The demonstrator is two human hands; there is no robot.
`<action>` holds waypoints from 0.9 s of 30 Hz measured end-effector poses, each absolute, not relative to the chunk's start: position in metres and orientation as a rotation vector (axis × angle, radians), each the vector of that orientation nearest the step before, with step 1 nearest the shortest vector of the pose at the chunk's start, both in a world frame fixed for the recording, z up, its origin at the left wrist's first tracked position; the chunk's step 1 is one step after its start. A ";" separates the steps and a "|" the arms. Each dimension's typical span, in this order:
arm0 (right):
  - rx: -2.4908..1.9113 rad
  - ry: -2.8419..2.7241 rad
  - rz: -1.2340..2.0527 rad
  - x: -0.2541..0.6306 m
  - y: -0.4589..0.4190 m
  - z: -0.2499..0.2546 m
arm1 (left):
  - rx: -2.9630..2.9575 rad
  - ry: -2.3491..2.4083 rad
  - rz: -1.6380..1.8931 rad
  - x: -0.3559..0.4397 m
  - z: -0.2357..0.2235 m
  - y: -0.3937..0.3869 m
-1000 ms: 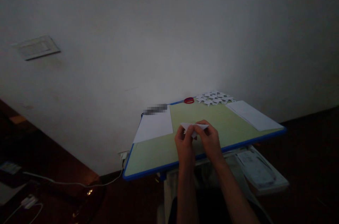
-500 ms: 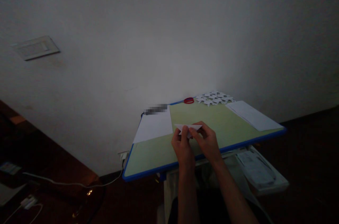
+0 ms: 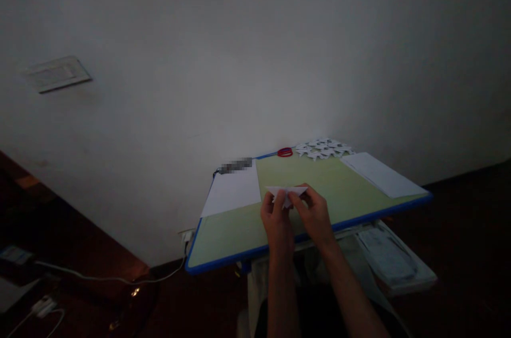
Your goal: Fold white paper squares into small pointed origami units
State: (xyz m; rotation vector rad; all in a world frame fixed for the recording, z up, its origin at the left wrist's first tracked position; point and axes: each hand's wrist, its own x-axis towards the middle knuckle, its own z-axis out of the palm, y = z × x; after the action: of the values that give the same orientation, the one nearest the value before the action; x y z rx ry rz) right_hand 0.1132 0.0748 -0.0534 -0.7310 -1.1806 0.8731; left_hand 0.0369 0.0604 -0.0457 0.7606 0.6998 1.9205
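A small piece of folded white paper (image 3: 287, 190), pointed at both ends, is held above the near half of the green table top (image 3: 231, 237). My left hand (image 3: 277, 221) pinches it from the left, thumb on its near face. From the right, my right hand (image 3: 314, 213) grips the same paper with the thumb close to the other thumb. Its lower middle is partly covered by the fingers. Several folded white paper pieces (image 3: 323, 148) lie grouped at the table's far edge.
Red-handled scissors (image 3: 285, 152) lie at the far edge. A white sheet (image 3: 235, 189) covers the table's left part, and stacked white paper (image 3: 385, 175) is at the right. Below sits an open drawer (image 3: 399, 261). A white cable (image 3: 104, 278) runs at lower left.
Both hands have shifted very slightly to the right with the folded paper, whose middle now shows a little more between the thumbs. Everything on the table stays in place.
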 end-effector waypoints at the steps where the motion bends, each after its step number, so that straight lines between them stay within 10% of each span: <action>1: -0.727 -1.159 0.888 0.113 0.074 -0.053 | 0.747 0.696 1.919 0.037 -0.046 0.060; 27: -0.678 -1.134 1.006 0.113 0.073 -0.049 | 0.595 0.651 1.967 0.035 -0.043 0.060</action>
State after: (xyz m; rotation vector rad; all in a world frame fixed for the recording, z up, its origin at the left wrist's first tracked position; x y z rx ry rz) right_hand 0.1132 0.0730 -0.0495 -0.6784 -1.1342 1.0062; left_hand 0.0348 0.0598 -0.0430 0.5947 0.6513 1.9672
